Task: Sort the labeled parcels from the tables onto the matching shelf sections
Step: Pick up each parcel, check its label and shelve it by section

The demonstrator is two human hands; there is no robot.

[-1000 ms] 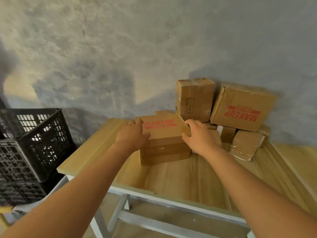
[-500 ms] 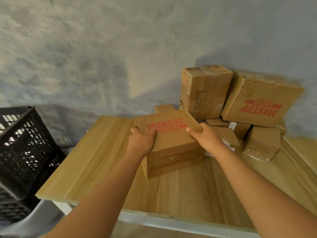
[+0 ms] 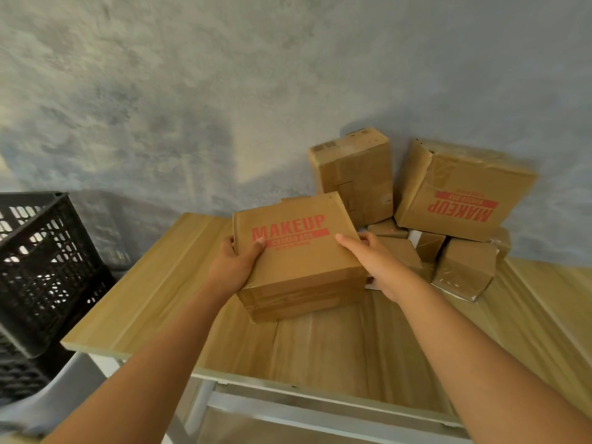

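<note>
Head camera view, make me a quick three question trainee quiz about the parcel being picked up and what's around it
1. True or false: both the left hand and the right hand grip the front parcel.
2. What red word is printed on top of that parcel?
3. Where is the black crate? A) left of the table B) on the table C) behind the stacked boxes

Key: 1 true; 2 MAKEUP; 3 A

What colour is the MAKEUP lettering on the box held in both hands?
Red, printed on the brown box; the head view shows it clearly.
</note>
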